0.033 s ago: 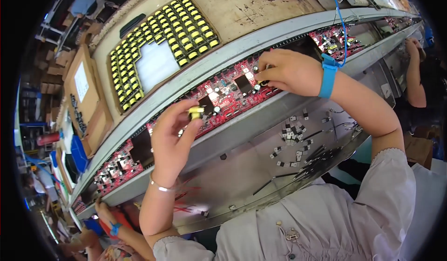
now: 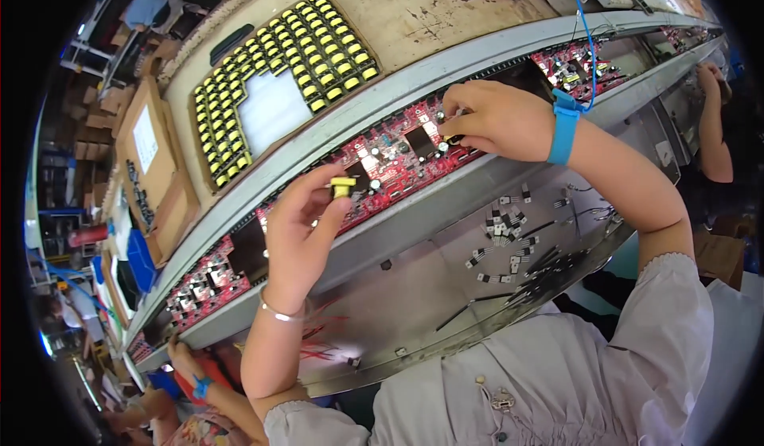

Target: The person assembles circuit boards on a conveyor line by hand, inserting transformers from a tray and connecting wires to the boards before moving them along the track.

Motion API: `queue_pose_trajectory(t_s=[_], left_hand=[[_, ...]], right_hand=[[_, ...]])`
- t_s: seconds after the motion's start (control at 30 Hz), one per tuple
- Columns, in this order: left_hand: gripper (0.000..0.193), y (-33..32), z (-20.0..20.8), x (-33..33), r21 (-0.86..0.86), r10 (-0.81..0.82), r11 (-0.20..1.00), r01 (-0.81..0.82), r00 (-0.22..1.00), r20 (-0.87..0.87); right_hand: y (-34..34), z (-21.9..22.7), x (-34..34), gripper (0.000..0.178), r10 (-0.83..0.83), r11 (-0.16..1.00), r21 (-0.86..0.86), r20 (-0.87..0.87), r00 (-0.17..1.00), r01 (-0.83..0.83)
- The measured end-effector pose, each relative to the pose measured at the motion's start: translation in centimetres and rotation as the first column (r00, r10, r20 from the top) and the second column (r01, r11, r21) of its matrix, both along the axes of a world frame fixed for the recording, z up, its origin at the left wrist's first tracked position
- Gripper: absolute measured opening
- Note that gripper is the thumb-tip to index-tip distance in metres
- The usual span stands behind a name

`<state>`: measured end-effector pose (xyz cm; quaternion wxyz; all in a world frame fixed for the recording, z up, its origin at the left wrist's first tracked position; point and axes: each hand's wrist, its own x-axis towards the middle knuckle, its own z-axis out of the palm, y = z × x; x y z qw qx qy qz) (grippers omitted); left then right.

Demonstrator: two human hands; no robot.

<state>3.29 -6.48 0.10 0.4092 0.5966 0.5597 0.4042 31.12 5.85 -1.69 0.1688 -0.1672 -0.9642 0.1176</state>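
My left hand pinches a small yellow-wrapped transformer between thumb and fingertips, held above the near edge of the red circuit boards. Across from it, my right hand has its fingers closed low at a red circuit board. A dark bit with a trace of yellow shows under those fingertips, but the fingers hide most of it. Capacitors and dark square openings or parts sit on the board between both hands. A blue strap with a cord circles my right wrist.
Beyond the rail lies a tray of yellow transformers with a bare white patch. Loose three-legged black parts and dark sticks lie on the metal shelf nearer me. Co-workers' hands show at lower left and far right.
The whole view has shifted slightly. My left hand has tilted the transformer a little; my right hand keeps its place at the board.
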Motion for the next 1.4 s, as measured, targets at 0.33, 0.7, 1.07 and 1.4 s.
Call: queue_pose_trajectory(t_s=[0.33,0.7,1.07,1.4], left_hand=[[0.033,3.1,0.3,2.0,0.220,-0.060,0.956,0.193,0.865,-0.497],[0.027,5.1,-0.3,4.6,0.243,-0.037,0.866,0.438,0.540,-0.841],[0.025,5.1,0.1,5.5,0.215,-0.027,0.876,0.432,0.488,-0.872],[0.016,4.7,-0.5,6.8,0.220,0.007,0.907,0.360,0.509,-0.861]], right_hand=[[-5.2,4.3,6.0,0.029,-0.082,0.988,0.122,-0.081,0.993,0.091],[-11.1,0.4,12.9,0.015,-0.317,0.947,-0.080,-0.056,0.947,0.312],[-11.0,-2.6,13.3,0.012,-0.300,0.939,-0.183,-0.021,0.954,0.291],[-10.9,-3.1,14.4,0.010,-0.303,0.927,-0.241,-0.027,0.953,0.288]])
